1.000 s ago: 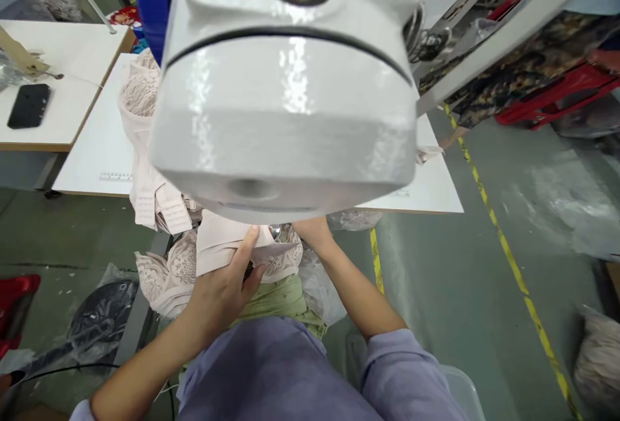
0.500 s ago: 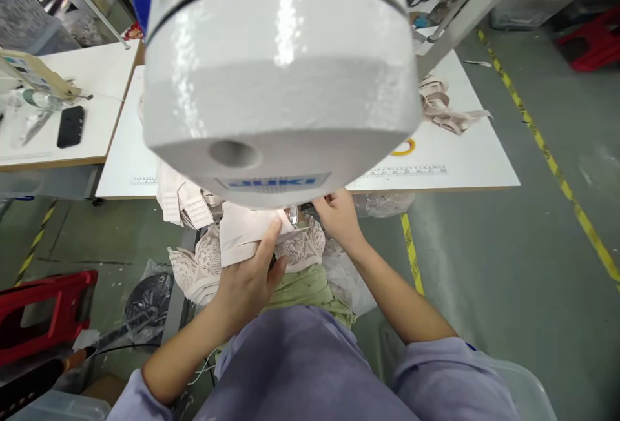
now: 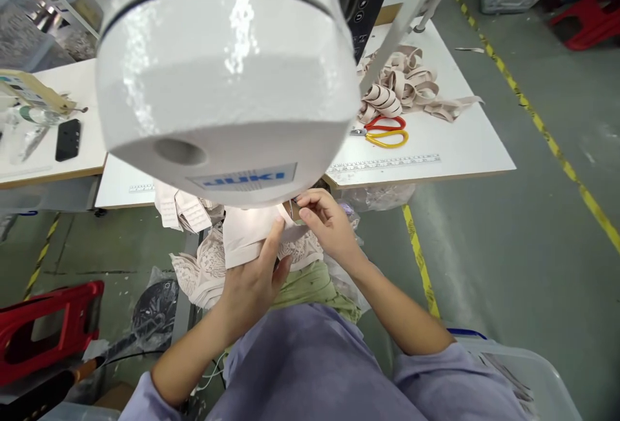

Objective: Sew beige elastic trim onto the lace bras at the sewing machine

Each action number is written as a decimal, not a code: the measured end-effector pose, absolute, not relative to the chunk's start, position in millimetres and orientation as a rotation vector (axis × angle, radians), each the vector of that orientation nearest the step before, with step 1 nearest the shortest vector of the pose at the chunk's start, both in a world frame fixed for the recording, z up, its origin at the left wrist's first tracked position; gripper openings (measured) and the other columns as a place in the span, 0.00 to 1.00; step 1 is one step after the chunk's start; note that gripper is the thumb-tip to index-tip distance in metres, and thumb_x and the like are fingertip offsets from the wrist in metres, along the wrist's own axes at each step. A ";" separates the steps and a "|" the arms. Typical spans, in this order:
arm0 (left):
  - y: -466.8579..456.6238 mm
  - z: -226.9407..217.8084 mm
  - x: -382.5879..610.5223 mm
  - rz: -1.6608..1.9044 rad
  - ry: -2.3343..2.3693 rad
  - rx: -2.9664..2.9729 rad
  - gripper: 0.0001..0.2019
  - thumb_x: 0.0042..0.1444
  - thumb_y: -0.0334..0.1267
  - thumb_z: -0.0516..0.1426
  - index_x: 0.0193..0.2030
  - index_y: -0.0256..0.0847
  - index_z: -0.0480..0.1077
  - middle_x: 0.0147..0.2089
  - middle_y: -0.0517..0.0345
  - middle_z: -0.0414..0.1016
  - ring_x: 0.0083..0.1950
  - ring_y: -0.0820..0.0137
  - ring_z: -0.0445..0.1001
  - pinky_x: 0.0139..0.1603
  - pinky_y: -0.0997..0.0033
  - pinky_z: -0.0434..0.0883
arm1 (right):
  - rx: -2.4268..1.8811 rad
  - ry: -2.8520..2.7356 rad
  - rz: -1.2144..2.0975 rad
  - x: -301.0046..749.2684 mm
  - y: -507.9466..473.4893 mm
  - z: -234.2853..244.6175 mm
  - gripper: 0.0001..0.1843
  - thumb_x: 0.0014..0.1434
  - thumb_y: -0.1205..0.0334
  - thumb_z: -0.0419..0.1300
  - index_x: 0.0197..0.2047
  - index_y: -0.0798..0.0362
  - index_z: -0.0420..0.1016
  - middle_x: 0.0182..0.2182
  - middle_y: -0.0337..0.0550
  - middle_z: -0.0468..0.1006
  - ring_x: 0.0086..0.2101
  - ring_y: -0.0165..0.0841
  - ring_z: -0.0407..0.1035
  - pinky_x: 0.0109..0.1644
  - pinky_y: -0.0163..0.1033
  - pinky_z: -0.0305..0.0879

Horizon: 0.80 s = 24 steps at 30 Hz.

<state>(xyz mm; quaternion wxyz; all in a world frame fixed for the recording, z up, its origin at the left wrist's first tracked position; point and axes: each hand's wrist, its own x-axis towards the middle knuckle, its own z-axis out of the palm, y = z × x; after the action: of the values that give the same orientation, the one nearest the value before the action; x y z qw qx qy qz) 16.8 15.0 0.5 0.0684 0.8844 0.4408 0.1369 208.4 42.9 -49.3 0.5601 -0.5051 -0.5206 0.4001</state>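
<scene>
A beige bra (image 3: 247,230) with a smooth panel and lace cups lies under the head of a white JUKI sewing machine (image 3: 227,111). My left hand (image 3: 259,279) grips the smooth panel, its index finger stretched over the top and the other fingers partly hidden beneath the cloth. Close to the needle area, my right hand (image 3: 329,224) has its thumb and fingers drawn together at the panel's right edge. What they pinch, if anything, is too small to make out. The machine head hides the far part of the bra.
Scissors (image 3: 387,132) with red and yellow handles lie beside a pile of beige straps (image 3: 402,82) on the white table (image 3: 465,143). A ruler marking (image 3: 387,163) runs near its front edge. A phone (image 3: 68,139) rests on the left table. A red stool (image 3: 53,324) stands lower left.
My right hand has drawn back from under the machine head, its fingers now bunched near the needle area. My left hand stays on the panel. The view has shifted, exposing scissors and straps.
</scene>
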 end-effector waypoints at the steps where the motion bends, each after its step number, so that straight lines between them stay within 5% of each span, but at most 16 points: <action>1: 14.3 0.1 16.9 0.431 1.328 2.685 0.37 0.66 0.41 0.56 0.76 0.40 0.43 0.66 0.42 0.69 0.66 0.51 0.69 0.63 0.51 0.71 | -1.179 -1.225 0.942 207.6 41.3 -49.0 0.07 0.65 0.55 0.59 0.42 0.49 0.72 0.44 0.45 0.72 0.45 0.36 0.69 0.48 0.43 0.68; 8: 5.8 -6.4 14.4 0.476 1.438 2.741 0.47 0.65 0.45 0.58 0.76 0.30 0.30 0.72 0.29 0.57 0.69 0.49 0.65 0.63 0.54 0.72 | -1.181 -1.265 0.921 203.1 36.5 -45.5 0.09 0.63 0.53 0.61 0.40 0.49 0.70 0.40 0.44 0.72 0.42 0.37 0.69 0.47 0.43 0.66; 13: -1.8 -10.9 17.1 0.512 1.455 2.787 0.47 0.66 0.44 0.57 0.76 0.27 0.28 0.70 0.24 0.58 0.65 0.47 0.70 0.56 0.53 0.77 | -1.272 -1.337 0.813 192.3 27.2 -41.8 0.13 0.59 0.51 0.63 0.39 0.49 0.69 0.37 0.42 0.73 0.39 0.37 0.68 0.47 0.45 0.65; 19: -53.2 -19.7 38.3 0.407 1.224 2.805 0.46 0.66 0.39 0.56 0.76 0.32 0.25 0.66 0.29 0.66 0.66 0.47 0.69 0.59 0.51 0.75 | -1.282 -1.178 1.101 189.1 -15.3 -43.1 0.11 0.65 0.53 0.56 0.40 0.49 0.74 0.35 0.42 0.76 0.38 0.37 0.70 0.45 0.42 0.67; 22: -71.5 -23.7 36.5 0.379 0.998 2.339 0.49 0.64 0.43 0.58 0.76 0.33 0.25 0.57 0.36 0.77 0.53 0.54 0.80 0.47 0.58 0.81 | -1.302 -1.055 1.179 202.0 -33.6 -42.5 0.12 0.65 0.52 0.57 0.36 0.50 0.75 0.32 0.40 0.73 0.35 0.35 0.68 0.40 0.39 0.65; 24: -71.6 -23.4 28.2 0.337 0.872 2.060 0.41 0.63 0.41 0.58 0.75 0.40 0.39 0.48 0.50 0.83 0.41 0.63 0.83 0.40 0.66 0.81 | -1.324 -1.042 1.198 212.1 -40.5 -40.5 0.12 0.64 0.52 0.58 0.34 0.51 0.75 0.30 0.39 0.71 0.31 0.33 0.65 0.36 0.37 0.63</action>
<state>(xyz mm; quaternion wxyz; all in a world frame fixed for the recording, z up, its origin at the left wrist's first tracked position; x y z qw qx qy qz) 28.2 -71.6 -23.4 0.4256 0.8240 0.3488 0.1348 212.1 -40.5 -40.5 0.5115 -0.5504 -0.4331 0.4978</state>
